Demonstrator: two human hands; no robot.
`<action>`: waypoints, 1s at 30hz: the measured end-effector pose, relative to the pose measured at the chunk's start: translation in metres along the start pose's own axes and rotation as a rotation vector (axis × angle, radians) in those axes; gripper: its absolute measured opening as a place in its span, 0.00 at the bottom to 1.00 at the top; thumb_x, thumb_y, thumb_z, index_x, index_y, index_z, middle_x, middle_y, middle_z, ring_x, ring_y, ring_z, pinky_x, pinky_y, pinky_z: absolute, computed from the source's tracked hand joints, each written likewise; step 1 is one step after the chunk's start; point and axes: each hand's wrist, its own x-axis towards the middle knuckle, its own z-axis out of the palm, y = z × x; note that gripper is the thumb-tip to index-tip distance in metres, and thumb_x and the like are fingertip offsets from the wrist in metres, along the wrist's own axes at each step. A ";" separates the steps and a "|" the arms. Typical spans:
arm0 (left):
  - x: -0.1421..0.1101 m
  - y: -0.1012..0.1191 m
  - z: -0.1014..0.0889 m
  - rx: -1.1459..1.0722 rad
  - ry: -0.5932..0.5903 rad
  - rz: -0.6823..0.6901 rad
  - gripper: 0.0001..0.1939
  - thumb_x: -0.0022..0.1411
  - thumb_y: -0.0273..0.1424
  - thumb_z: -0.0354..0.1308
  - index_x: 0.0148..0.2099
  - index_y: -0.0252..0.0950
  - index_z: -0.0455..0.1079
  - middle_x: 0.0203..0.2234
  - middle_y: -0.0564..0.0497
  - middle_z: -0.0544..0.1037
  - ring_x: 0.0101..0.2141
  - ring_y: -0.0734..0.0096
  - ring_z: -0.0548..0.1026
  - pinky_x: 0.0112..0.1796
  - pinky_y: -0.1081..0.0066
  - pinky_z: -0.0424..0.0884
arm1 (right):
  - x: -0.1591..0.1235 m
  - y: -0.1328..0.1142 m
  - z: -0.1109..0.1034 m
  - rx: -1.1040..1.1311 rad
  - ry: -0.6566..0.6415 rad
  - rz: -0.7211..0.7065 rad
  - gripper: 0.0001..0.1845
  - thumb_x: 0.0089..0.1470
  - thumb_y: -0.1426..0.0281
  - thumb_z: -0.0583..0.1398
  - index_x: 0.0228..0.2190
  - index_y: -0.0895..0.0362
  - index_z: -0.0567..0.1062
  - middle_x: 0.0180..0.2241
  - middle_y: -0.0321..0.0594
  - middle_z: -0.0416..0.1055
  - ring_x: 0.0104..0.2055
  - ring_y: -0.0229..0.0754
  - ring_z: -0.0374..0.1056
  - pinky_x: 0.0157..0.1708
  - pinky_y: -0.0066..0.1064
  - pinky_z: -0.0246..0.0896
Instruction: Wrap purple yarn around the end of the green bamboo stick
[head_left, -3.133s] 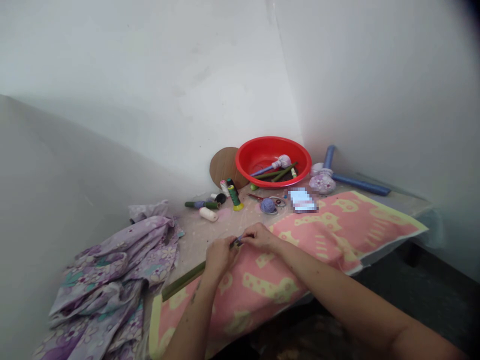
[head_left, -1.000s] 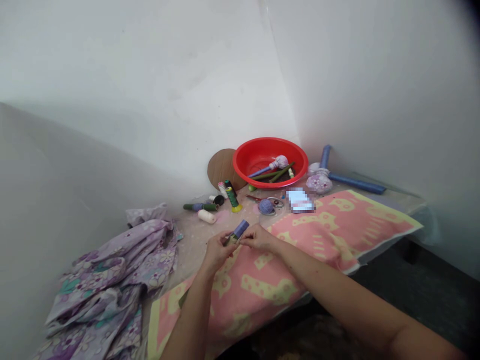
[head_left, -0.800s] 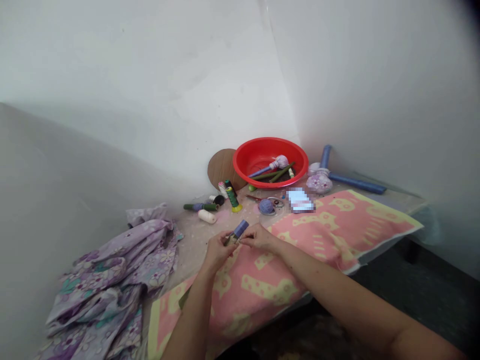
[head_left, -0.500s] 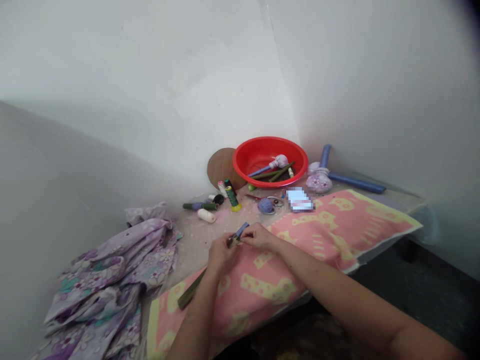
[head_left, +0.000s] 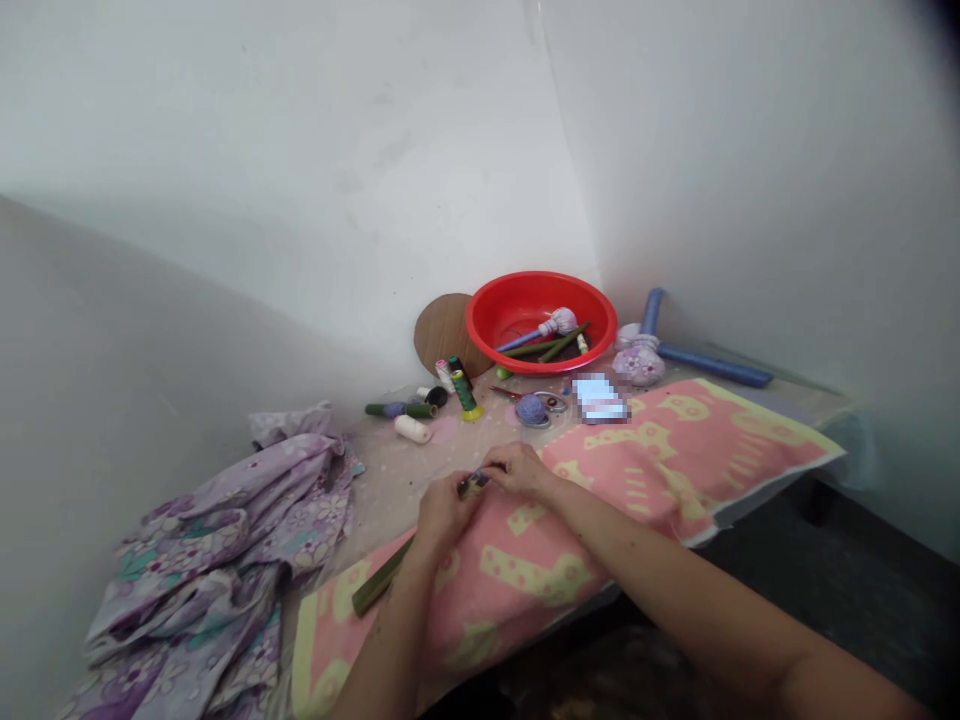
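My left hand [head_left: 442,508] is closed around the upper end of a green stick [head_left: 381,580], whose lower end slants down past my wrist to the left. A blue strip [head_left: 474,477] lies over the stick's top end, between my two hands. With fingers bent together, my right hand [head_left: 517,470] pinches at that strip, close to my left fingertips. Beneath both hands spreads a pink and yellow patterned cloth [head_left: 525,575]. My fingers hide part of the strip and the stick's tip.
Behind the hands are a blue yarn ball [head_left: 532,410], scissors [head_left: 553,401], a green thread spool [head_left: 465,397] and a white spool [head_left: 412,430]. A red basin [head_left: 480,345] holds several sticks. Floral fabric [head_left: 217,560] is heaped left; a blurred pale rectangle [head_left: 598,398] lies right.
The blue strip, which stuck up beyond my fingers, is now folded down over the stick's end. My right hand has shifted slightly left. The stick's lower end has moved a little left.
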 end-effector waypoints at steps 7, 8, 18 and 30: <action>-0.002 0.004 -0.001 -0.007 -0.031 0.062 0.14 0.51 0.36 0.48 0.37 0.37 0.71 0.23 0.53 0.74 0.25 0.73 0.69 0.22 0.78 0.53 | 0.002 0.002 -0.005 -0.080 -0.002 -0.104 0.10 0.48 0.66 0.55 0.26 0.56 0.75 0.27 0.37 0.69 0.30 0.34 0.63 0.25 0.22 0.49; -0.002 0.004 -0.001 -0.003 -0.036 0.066 0.14 0.51 0.36 0.48 0.37 0.37 0.71 0.22 0.53 0.74 0.24 0.73 0.68 0.22 0.78 0.53 | 0.003 0.002 -0.005 -0.086 -0.004 -0.118 0.11 0.48 0.65 0.55 0.25 0.56 0.75 0.27 0.37 0.68 0.31 0.34 0.63 0.25 0.22 0.49; -0.007 0.008 -0.005 0.101 -0.092 0.143 0.17 0.52 0.36 0.48 0.45 0.44 0.67 0.28 0.51 0.76 0.26 0.70 0.70 0.25 0.77 0.56 | 0.004 0.006 -0.003 -0.047 -0.082 -0.105 0.10 0.47 0.65 0.56 0.25 0.56 0.76 0.26 0.37 0.68 0.30 0.34 0.63 0.26 0.22 0.50; -0.016 0.007 -0.009 0.077 -0.087 0.274 0.15 0.52 0.33 0.48 0.43 0.43 0.67 0.29 0.53 0.75 0.28 0.72 0.70 0.29 0.77 0.60 | 0.004 0.020 0.000 0.610 -0.357 0.247 0.13 0.36 0.65 0.61 0.23 0.64 0.76 0.18 0.34 0.66 0.20 0.31 0.58 0.19 0.21 0.50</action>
